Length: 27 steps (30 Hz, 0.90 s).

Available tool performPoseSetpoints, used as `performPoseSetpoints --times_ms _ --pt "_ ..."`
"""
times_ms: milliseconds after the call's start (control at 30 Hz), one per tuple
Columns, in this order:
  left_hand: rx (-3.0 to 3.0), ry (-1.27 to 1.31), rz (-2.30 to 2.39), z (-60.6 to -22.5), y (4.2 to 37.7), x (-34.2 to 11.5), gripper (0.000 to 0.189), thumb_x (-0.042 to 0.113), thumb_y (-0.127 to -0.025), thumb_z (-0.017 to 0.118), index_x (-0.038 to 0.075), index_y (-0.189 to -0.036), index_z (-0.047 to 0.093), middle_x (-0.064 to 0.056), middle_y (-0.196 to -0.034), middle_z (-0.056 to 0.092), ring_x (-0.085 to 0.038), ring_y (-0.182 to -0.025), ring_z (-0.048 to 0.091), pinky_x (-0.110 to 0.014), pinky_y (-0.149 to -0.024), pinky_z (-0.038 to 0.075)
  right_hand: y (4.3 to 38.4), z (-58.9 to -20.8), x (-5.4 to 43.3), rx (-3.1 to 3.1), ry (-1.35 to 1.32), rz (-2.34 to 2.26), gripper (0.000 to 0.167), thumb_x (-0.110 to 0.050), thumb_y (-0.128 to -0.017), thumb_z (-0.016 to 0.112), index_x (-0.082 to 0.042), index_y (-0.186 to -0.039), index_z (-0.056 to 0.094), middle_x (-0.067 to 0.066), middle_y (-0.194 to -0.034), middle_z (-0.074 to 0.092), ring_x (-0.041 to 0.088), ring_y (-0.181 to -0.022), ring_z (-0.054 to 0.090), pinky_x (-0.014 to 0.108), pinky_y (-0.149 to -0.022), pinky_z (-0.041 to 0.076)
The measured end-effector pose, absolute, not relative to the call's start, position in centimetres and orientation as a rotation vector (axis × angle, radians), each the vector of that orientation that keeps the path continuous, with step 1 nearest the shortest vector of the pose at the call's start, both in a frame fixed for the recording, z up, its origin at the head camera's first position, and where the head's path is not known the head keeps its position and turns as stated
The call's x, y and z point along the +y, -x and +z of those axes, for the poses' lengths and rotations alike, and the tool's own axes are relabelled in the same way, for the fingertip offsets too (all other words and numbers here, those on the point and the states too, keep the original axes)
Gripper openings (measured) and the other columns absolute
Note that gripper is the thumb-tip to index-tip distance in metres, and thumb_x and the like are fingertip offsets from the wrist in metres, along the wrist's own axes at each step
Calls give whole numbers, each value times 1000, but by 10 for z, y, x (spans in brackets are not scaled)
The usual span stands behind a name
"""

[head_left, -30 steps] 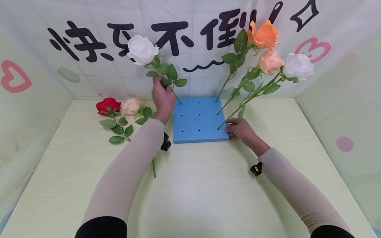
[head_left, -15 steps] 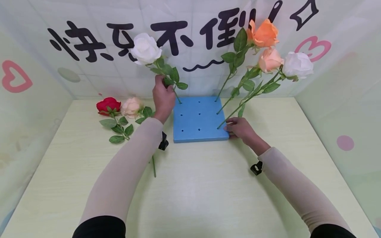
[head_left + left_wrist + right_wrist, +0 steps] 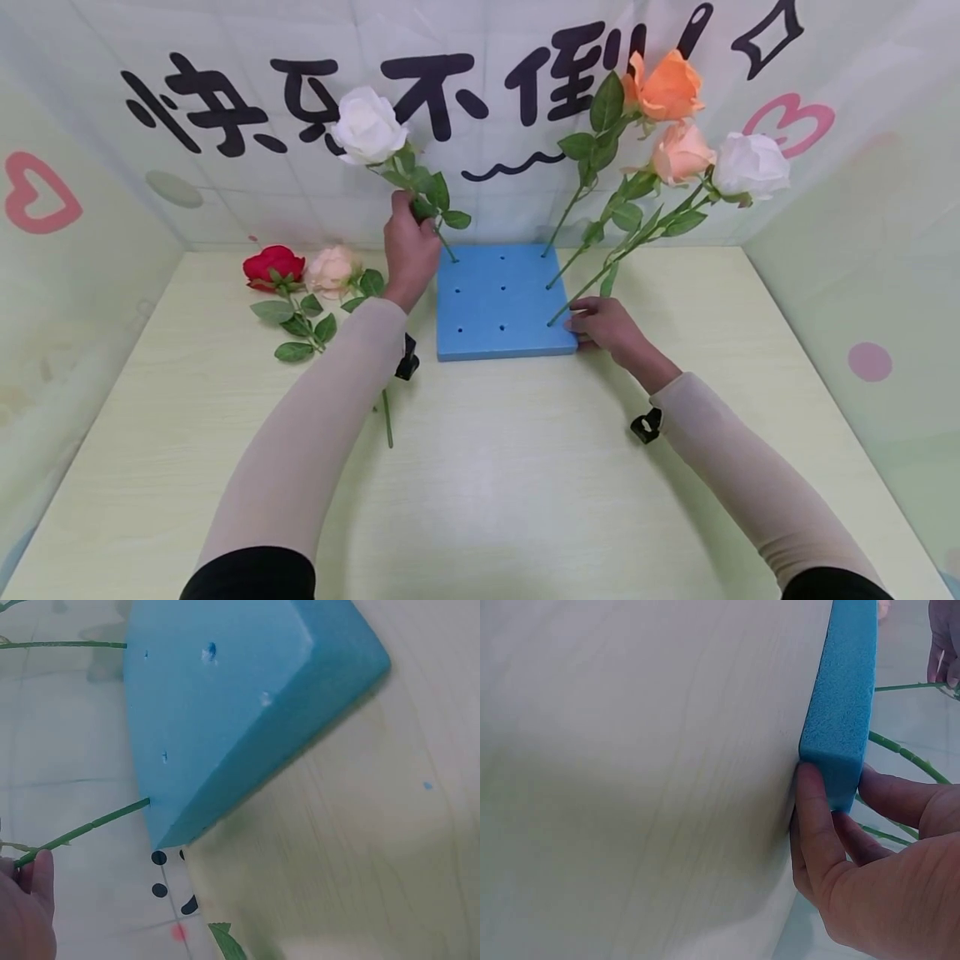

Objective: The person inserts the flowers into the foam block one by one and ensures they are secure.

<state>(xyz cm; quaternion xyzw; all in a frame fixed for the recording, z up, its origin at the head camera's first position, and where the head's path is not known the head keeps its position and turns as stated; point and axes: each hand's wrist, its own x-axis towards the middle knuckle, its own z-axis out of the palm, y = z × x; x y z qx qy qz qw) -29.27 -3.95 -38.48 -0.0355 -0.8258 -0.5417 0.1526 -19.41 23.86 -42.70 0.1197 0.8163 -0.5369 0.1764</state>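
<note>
In the head view my left hand [image 3: 411,254] pinches the leafy stem of a white rose [image 3: 369,127]. That stem's lower end stands in the back left hole of a blue foam block [image 3: 480,308], and the flower leans left. The left wrist view shows the stem [image 3: 94,823] entering the block near its corner. My right hand [image 3: 611,329] grips the block's front right corner, thumb on top and fingers at the side and underneath, as the right wrist view shows. An orange rose [image 3: 670,87], a peach rose [image 3: 681,152] and another white rose [image 3: 750,168] stand in the right column, leaning right.
A red rose [image 3: 273,268] and a pale pink rose [image 3: 332,271] lie on the table [image 3: 480,492] left of the block, their stems partly under my left arm. Several more holes show in the block. A printed backdrop [image 3: 247,196] rises behind the table.
My left hand has shifted the white rose's head slightly to the right, and the left forearm has swung a little left. The right hand stays on the block's corner.
</note>
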Motion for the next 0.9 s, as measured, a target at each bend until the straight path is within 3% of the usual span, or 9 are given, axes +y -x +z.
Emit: performPoseSetpoints --times_ms 333,767,900 --pt "-2413 66 -1540 -385 294 -42 37 4 -99 47 7 -135 40 -14 -135 56 -25 -124 55 -35 -101 46 194 -425 239 2322 -339 -1502 45 -8 -96 58 3 -138 47 25 -128 58 23 -98 67 35 -78 58" --pt "-2396 26 -1591 -391 290 -42 36 7 -101 45 8 -136 36 -13 -137 52 -24 -124 53 -34 -98 47 193 -429 241 2313 -334 -1506 47 -9 -97 58 2 -140 45 26 -128 59 30 -107 66 38 -82 57" --pt "-2343 17 -1598 -392 290 -42 34 7 -99 48 7 -133 40 -13 -129 56 -22 -115 57 -32 -92 50 193 -428 240 2322 -327 -1508 46 -9 -97 58 3 -140 46 26 -127 60 30 -105 66 38 -81 58"
